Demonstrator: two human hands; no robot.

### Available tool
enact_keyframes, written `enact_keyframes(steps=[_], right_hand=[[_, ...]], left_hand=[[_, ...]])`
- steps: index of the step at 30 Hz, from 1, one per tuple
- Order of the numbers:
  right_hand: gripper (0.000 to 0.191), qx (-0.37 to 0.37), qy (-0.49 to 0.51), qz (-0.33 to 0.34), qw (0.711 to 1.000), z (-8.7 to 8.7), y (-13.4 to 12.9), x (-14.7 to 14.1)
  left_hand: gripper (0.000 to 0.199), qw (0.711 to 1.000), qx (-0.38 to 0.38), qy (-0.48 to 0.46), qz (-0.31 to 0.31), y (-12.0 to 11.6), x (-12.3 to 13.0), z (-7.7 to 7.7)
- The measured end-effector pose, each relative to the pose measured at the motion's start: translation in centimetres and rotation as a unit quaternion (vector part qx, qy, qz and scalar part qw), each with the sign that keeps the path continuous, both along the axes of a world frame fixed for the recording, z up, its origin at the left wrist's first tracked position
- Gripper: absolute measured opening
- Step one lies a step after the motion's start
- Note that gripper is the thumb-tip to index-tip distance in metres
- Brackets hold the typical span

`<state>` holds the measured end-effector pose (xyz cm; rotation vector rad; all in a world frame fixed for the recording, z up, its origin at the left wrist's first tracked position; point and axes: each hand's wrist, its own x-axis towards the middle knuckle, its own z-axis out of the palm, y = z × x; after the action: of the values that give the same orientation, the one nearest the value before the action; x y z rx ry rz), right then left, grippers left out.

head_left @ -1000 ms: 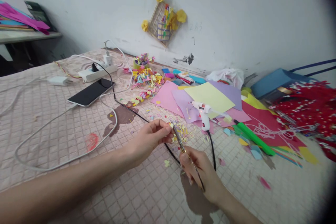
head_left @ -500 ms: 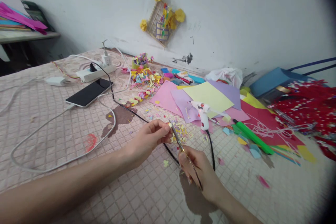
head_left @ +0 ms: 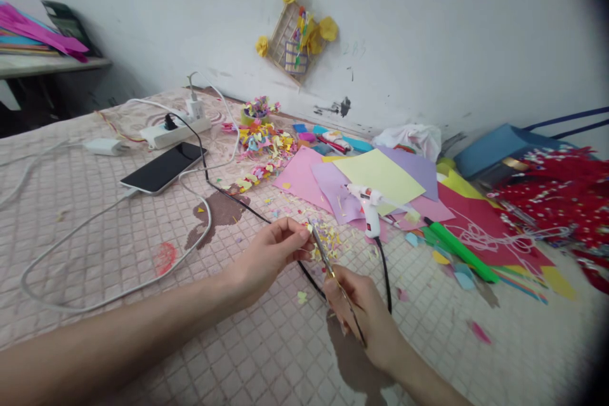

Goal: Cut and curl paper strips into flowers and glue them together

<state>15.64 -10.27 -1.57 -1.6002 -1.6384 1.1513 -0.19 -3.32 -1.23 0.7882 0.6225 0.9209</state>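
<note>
Scissors (head_left: 323, 250) with slim metal blades and gold-toned handles are gripped in my right hand (head_left: 359, 304), pointing up and away from me. The tips of the blades reach the fingertips of my left hand (head_left: 278, 246). Between thumb and forefinger, my left hand pinches a small pale yellow paper piece (head_left: 310, 228), mostly hidden by the fingers. Small paper clippings (head_left: 328, 238) lie scattered just beyond the blades. A pale green paper cutout (head_left: 302, 297) rests on the cloth below my hands.
A white glue gun (head_left: 369, 206) lies on coloured paper sheets (head_left: 380, 174), its black cord curving toward me. Further left are a phone (head_left: 164, 168) on a cable and a power strip (head_left: 176, 132). Right of the sheets lie a green marker-like stick (head_left: 461, 250) and a red fabric bundle (head_left: 556, 193).
Both hands keep almost the same pose, with the scissors at the left fingertips. The whole view has shifted very slightly.
</note>
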Motion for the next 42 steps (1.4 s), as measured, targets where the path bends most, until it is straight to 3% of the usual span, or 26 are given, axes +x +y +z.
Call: enact_keyframes(steps=[9,20,28,34,42], right_hand=[[0.046,-0.009,0.014,0.003,1.0,-0.3,-0.1,0.4],[0.051,-0.033,0.089,0.031,0.995,0.8,0.3,1.2],[0.023,-0.005,0.108,-0.055,0.993,2.1,1.1,0.7],[0.016,0.002,0.097,-0.039,0.995,1.8,1.4,0.6],[0.013,-0.002,0.088,-0.004,0.996,2.5,1.4,0.5]], left_hand=[[0.02,0.999,0.018,0.023,-0.013,0.4,-0.3,-0.1],[0.023,0.996,0.045,0.039,-0.068,1.0,-1.1,0.4],[0.021,0.957,0.151,0.185,-0.165,0.7,-1.1,0.4],[0.019,0.931,0.202,0.229,-0.201,0.0,-0.8,0.6],[0.019,0.921,0.226,0.238,-0.21,0.1,-1.0,0.3]])
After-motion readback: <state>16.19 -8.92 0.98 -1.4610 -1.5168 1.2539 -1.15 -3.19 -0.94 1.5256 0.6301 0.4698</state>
